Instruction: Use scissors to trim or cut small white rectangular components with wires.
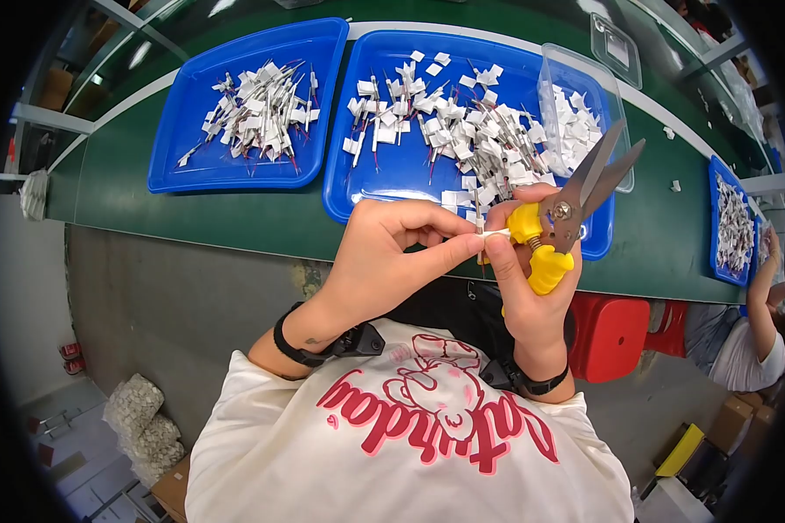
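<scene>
My left hand is closed in a pinch, thumb and forefinger on a small slim part with a white tag and thin leads. Facing it, my right hand has thumb and fingertip at the other end of this part. The same right hand also carries yellow-handled shears, their metal blades spread and pointing up and away to the right. Both hands are over the near rim of the middle blue tray, where many similar white-tagged parts lie heaped.
Left of it, another blue tray holds more tagged parts. A clear plastic box of white pieces overlaps the middle tray's right side; a clear lid lies behind. Red stool below the green table. Far right, a co-worker's arm reaches another blue tray.
</scene>
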The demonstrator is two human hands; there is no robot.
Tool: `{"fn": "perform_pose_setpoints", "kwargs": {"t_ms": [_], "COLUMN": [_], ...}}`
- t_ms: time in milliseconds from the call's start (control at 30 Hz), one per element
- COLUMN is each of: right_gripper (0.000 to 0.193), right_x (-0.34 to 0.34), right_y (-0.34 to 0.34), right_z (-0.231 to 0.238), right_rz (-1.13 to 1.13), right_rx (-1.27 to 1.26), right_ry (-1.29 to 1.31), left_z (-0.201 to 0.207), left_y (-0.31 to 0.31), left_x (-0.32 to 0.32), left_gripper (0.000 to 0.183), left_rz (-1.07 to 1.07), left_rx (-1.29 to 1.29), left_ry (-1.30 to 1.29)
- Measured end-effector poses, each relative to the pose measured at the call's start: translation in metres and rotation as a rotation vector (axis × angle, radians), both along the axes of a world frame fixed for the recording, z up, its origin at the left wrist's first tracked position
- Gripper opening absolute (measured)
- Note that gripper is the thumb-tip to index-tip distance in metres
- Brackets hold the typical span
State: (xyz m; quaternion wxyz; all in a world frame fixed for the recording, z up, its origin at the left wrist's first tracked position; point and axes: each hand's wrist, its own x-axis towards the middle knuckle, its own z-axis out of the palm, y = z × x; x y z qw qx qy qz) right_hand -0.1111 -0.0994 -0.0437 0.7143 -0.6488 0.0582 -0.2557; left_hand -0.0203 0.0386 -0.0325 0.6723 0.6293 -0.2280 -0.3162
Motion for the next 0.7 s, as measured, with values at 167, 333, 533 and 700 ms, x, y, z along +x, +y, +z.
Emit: {"fn": "perform_pose_setpoints", "kwargs": {"t_ms": [167,333,533,700], "right_gripper": [0.050,0.054,0.055,0.054], "right_x": [-0.003,-0.013,-0.012,-0.014], "right_y": [0.000,0.002,0.000,-0.001], "right_z": [0.005,-0.004,-0.003,-0.001], "right_rz": [0.133,0.274,0.252,0.279], "right_rx": [0.389,0.190,-0.040,-0.161], "right_ry": [-0.031,0.173,0.145,0.206], "left_z": [0.012,0.026,0.033,0.029], "left_y": [0.001,0.004,-0.002,0.003], "left_x": [0.008,0.020,0.018,0.026], "left_gripper": [0.013,0.009,0.009,0.013], "left_rz": [0.013,-0.014,0.123,0.146], "left_rx": [-0.182,-0.352,-0.292,-0.275], "left_ry": [0.138,0.161,0.143,0.115]}}
